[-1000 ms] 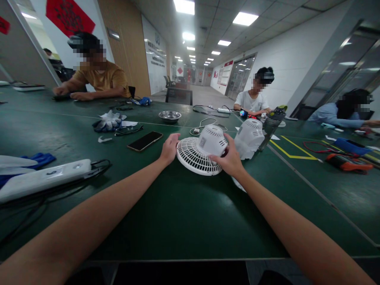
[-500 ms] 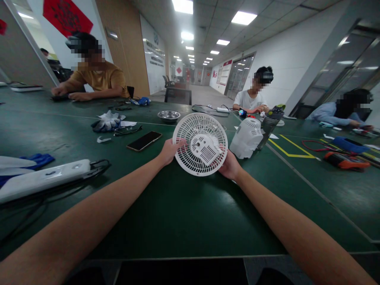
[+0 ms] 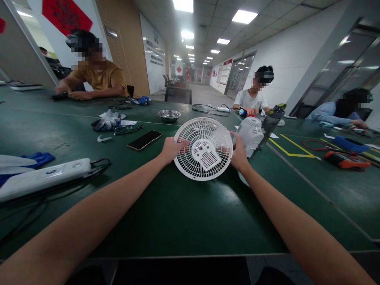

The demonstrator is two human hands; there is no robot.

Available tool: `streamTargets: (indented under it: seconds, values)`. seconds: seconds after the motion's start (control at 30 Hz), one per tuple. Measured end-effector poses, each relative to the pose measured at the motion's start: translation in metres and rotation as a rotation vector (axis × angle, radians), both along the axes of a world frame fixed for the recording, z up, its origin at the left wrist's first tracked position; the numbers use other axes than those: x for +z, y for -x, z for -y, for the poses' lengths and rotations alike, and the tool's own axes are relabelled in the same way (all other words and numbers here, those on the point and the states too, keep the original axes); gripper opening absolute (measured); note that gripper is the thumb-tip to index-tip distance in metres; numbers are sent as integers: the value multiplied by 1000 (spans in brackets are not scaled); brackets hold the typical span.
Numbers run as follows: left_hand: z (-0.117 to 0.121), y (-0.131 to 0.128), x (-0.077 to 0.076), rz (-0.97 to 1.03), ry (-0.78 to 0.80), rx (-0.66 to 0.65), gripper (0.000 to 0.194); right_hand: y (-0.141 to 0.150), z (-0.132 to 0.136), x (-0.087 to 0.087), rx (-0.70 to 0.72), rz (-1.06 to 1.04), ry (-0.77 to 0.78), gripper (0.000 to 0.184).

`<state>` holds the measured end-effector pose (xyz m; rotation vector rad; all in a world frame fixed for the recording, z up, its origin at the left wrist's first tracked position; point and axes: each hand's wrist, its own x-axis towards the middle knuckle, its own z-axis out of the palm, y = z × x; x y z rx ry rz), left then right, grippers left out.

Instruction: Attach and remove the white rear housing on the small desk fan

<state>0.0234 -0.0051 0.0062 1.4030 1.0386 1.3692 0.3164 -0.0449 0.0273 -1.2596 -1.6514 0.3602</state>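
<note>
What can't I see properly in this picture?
All in the head view:
- Back of the fan cover: faces away from the camera.
- Left hand: fingers behind the cover are partly hidden by its bars.
- White thing under the right hand: mostly hidden by that hand and arm.
- Blue-and-white glove: cut off by the left edge.
- Wall writing: too small and blurry.

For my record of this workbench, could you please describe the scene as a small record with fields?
Left hand: grips left rim of white fan grille
Right hand: holds right rim
Grille pose: tilted, round face toward camera
Right of grille: white plastic housing
Left of grille: phone, screen dark
Beyond grille: metal bowl
Far left: white power strip
</note>
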Motion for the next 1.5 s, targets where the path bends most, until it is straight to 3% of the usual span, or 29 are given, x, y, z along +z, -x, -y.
streamTargets:
  seconds: [0.1,0.23,0.53,0.7,0.77,0.9,0.97,1.2,1.33,1.5]
  values:
    - [0,2,0,-1,0,-3,23,-10,3,7,-223,164,-126,79]
    - [-5,7,-3,0,20,35,22,-11,3,6,-330,309,-65,80]
    - [-12,12,-7,12,27,90,25,-8,-6,-16,-401,503,44,63]
    - [-9,12,-5,-12,14,65,27,-9,-4,-3,-411,451,-182,30]
    - [-9,12,-5,-12,14,53,27,-14,-3,7,-493,409,-290,35]
    - [-8,13,-4,-37,28,53,24,-32,-5,15,-729,302,-398,66]
    - [-7,12,-2,-54,25,59,22,-41,-9,12,-767,249,-329,80]
    - [-4,13,1,-65,0,37,21,-63,-21,-7,-651,47,37,112]
    - [-5,12,-1,-51,27,38,19,-70,-27,-13,-664,17,230,108]
    - [-7,12,-2,-60,10,41,19,-68,-32,-16,-729,14,205,93]
